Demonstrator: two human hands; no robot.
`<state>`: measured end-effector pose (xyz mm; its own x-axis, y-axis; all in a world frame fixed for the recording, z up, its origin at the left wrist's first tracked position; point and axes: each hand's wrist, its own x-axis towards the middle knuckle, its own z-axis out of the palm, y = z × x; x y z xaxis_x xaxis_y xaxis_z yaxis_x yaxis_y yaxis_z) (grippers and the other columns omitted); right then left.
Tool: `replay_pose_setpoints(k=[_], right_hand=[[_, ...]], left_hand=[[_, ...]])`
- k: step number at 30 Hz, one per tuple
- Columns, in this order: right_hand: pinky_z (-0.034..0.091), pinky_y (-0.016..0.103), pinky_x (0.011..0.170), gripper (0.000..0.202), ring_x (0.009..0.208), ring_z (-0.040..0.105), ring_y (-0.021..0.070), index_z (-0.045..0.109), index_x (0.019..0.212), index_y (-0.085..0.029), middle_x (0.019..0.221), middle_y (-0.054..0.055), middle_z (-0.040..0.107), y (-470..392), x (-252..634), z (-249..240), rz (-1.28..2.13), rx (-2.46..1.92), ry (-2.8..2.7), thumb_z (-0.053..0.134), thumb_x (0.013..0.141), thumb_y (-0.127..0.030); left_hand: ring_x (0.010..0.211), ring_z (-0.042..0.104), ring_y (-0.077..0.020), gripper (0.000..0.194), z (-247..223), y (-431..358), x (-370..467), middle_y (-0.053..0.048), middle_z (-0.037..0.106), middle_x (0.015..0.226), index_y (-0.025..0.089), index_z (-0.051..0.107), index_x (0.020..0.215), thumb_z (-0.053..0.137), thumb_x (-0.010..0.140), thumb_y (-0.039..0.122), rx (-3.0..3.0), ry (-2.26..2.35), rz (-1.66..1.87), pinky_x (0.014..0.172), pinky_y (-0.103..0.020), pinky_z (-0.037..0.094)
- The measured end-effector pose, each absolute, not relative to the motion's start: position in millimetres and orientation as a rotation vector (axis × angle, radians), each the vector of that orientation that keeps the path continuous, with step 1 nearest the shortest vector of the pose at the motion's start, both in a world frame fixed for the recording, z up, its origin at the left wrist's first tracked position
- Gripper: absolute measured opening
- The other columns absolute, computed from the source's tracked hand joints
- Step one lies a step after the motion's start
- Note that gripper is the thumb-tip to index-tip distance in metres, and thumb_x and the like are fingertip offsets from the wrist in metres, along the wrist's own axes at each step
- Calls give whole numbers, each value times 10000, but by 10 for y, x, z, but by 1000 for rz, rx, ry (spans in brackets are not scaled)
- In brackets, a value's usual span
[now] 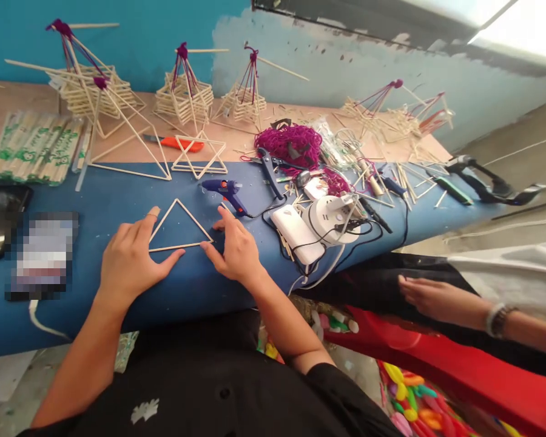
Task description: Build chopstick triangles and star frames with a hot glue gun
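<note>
A triangle of thin wooden sticks lies flat on the blue table cover. My left hand spans its left corner, fingers along the left stick and thumb stretched out by the lower one; that corner is partly hidden. At the right corner, my right hand has its thumb and a bent finger on either side of the joint, with the index finger raised. Just behind the right hand lies a blue glue gun. A stick frame of crossed triangles sits beyond the triangle.
Stick structures with purple yarn line the wall. Packed chopsticks, an orange cutter and a phone are leftward. Purple yarn, a white power strip and cables lie rightward. Another person's hand is at right.
</note>
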<state>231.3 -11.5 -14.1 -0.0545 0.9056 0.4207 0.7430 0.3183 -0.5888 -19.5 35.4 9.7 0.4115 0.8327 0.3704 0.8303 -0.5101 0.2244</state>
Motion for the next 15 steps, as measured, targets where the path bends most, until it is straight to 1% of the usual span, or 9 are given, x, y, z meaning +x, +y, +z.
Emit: replay_pose_setpoints(k=[2, 4, 6, 8, 9, 11, 13, 14, 15], right_hand=[[652, 481, 992, 682, 1147, 745, 310, 339, 1680, -164, 1228, 169, 781, -174, 2353, -148, 290, -1403, -1788, 521, 1085, -442], [653, 472, 933, 568, 1091, 747, 301, 452, 1599, -182, 1197, 163, 776, -290, 2441, -113, 205, -1353, -1744, 513, 1062, -356], [638, 488, 931, 451, 1088, 738, 316, 594, 1459, -189, 1186, 177, 766, -457, 2595, -23, 9, -1381, -1676, 560, 1026, -308], [602, 535, 1003, 406, 1134, 723, 347, 664, 1383, -181, 1211, 200, 763, -626, 2805, 107, -200, -1544, -1577, 616, 1003, -315], [570, 574, 1061, 395, 1160, 715, 365, 681, 1367, -181, 1223, 205, 765, -690, 2918, 178, -249, -1685, -1524, 620, 1007, -333], [530, 616, 1095, 424, 1187, 695, 400, 703, 1348, -160, 1259, 229, 763, -740, 3134, 305, -253, -1964, -1462, 623, 1015, -410], [545, 588, 1052, 516, 1212, 688, 416, 700, 1377, -132, 1397, 258, 725, -661, 3309, 395, -190, -2202, -1465, 636, 991, -468], [561, 559, 991, 548, 1159, 702, 410, 713, 1357, -128, 1367, 256, 736, -580, 3376, 426, -141, -2307, -1486, 669, 954, -497], [566, 528, 939, 549, 1077, 713, 389, 740, 1292, -135, 1286, 240, 762, -479, 3431, 452, -73, -2401, -1523, 711, 915, -533]], left_hand=[[1187, 713, -431, 882, 101, 339, -192, -189, 772, 1356, 167, 498, 1671, 717, 980, 668, 2642, 1560, 669, 1039, -528, 577], [1205, 708, -427, 922, 114, 329, -195, -175, 769, 1367, 195, 492, 1679, 745, 951, 703, 2615, 1572, 645, 1065, -527, 569], [1233, 695, -427, 959, 136, 328, -198, -174, 757, 1388, 205, 483, 1687, 766, 925, 716, 2579, 1585, 620, 1101, -537, 557], [1244, 685, -426, 968, 158, 333, -198, -180, 742, 1417, 200, 480, 1686, 770, 919, 713, 2566, 1579, 594, 1118, -546, 550], [1241, 682, -424, 965, 166, 336, -199, -182, 737, 1426, 195, 482, 1684, 768, 920, 711, 2567, 1576, 585, 1120, -548, 550], [1237, 676, -420, 969, 172, 340, -199, -182, 735, 1429, 192, 480, 1683, 768, 919, 713, 2564, 1578, 575, 1123, -546, 547], [1245, 663, -418, 976, 167, 338, -198, -178, 736, 1423, 202, 471, 1690, 774, 913, 709, 2553, 1578, 565, 1130, -546, 539], [1256, 654, -421, 986, 161, 336, -196, -177, 733, 1428, 206, 464, 1695, 782, 906, 704, 2546, 1573, 563, 1136, -550, 532], [1268, 643, -427, 997, 154, 334, -195, -180, 729, 1438, 204, 456, 1700, 789, 899, 697, 2538, 1567, 567, 1141, -559, 525]])
